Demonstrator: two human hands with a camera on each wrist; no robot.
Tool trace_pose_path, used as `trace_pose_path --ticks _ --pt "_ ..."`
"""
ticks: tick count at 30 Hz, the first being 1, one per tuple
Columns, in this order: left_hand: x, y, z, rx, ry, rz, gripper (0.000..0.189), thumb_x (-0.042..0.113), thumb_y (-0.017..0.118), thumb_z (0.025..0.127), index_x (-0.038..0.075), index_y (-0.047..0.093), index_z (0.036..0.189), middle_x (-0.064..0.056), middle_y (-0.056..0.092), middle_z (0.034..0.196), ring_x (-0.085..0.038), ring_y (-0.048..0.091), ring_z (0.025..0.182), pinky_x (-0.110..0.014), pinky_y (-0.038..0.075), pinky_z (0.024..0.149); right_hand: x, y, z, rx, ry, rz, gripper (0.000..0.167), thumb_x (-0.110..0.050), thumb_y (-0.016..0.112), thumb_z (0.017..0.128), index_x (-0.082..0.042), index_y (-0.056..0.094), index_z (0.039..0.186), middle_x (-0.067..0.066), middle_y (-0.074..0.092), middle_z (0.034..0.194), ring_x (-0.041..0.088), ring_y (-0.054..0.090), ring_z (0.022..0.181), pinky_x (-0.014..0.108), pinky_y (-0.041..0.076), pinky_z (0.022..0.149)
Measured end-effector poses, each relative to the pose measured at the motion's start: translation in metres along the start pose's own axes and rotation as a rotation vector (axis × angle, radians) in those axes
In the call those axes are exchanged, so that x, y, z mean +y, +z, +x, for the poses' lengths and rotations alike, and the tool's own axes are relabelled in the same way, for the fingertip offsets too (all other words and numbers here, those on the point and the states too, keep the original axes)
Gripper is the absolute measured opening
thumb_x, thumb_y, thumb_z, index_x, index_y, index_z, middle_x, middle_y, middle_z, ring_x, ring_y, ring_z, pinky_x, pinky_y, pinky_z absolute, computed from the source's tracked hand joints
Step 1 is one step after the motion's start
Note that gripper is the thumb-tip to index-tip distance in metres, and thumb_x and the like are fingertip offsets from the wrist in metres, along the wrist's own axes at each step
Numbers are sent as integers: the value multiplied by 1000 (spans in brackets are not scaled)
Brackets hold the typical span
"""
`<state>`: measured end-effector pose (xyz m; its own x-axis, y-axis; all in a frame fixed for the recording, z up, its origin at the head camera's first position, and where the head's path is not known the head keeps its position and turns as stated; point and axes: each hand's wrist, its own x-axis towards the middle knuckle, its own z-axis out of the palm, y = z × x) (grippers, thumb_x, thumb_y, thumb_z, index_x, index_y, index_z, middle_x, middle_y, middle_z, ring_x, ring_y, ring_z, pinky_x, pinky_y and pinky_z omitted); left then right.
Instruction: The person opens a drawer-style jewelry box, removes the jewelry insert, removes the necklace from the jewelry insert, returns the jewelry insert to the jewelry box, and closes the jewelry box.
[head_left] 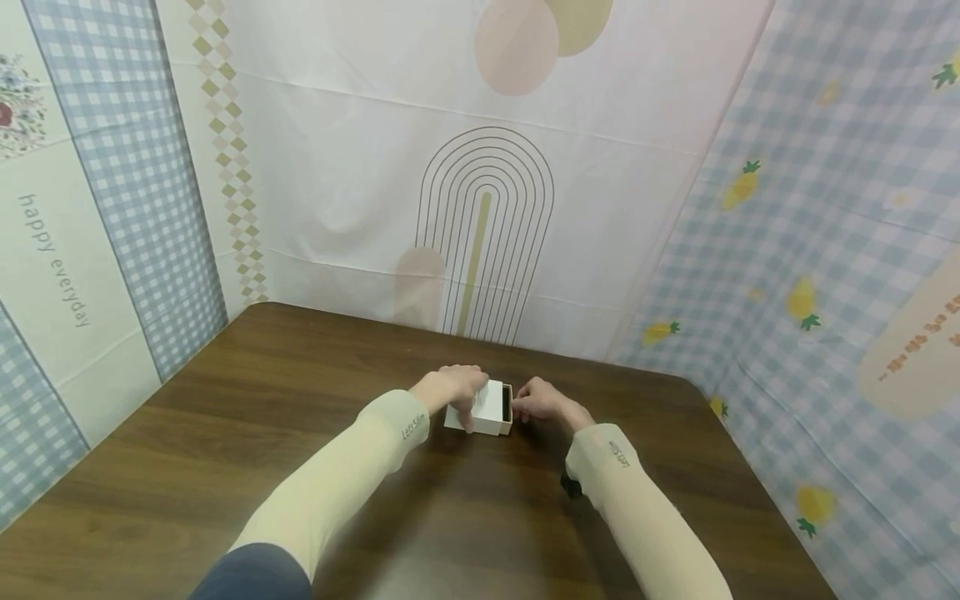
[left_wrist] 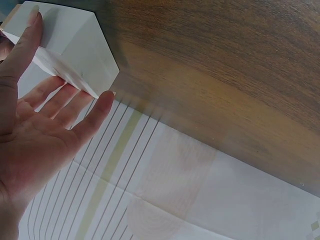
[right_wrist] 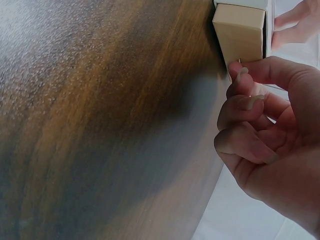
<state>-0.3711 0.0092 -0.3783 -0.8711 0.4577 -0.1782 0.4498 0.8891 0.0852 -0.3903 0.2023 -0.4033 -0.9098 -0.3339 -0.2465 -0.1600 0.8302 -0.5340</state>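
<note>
A small white box (head_left: 491, 402) lies on the wooden table, its inner drawer (head_left: 507, 408) slid partly out on the right side with a dark inside showing. My left hand (head_left: 459, 390) reaches over the box and grips its outer sleeve (left_wrist: 92, 42). In the left wrist view the thumb is on one face and the fingers are along the opposite edge. My right hand (right_wrist: 272, 115) is at the tan end of the drawer (right_wrist: 239, 31), thumb and index finger pinching a small pull at its edge. The other fingers of that hand are curled in.
The brown wooden table (head_left: 315, 358) extends around the box on all sides. Behind it hangs a white printed cloth (head_left: 345, 183), with a blue checked cloth (head_left: 780, 350) on the right. A dark object (head_left: 572, 485) shows at the right wrist, partly under the sleeve.
</note>
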Motion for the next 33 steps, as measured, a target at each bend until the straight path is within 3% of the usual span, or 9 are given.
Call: trace_pose_path --ticks 11,21,33 --pt "0 -2 1 -12 -4 -8 66 32 91 62 14 58 115 0 59 110 -16 56 101 -33 50 87 2 1 3 12 3 -22 26 -14 57 90 -1 69 71 -3 54 53 8 42 44 20 36 44" --pt "-2 2 5 -20 0 -20 66 31 93 59 15 57 113 1 58 103 -16 56 93 -32 50 80 3 3 3 12 26 1 25 -14 57 90 -3 68 70 -3 53 53 8 43 45 20 36 44" --pt "-1 1 2 -6 1 0 70 33 91 61 15 56 119 0 58 109 -17 57 101 -35 50 88 5 2 4 15 31 -6 26 -14 57 90 -4 68 70 -3 53 53 9 43 46 20 37 45"
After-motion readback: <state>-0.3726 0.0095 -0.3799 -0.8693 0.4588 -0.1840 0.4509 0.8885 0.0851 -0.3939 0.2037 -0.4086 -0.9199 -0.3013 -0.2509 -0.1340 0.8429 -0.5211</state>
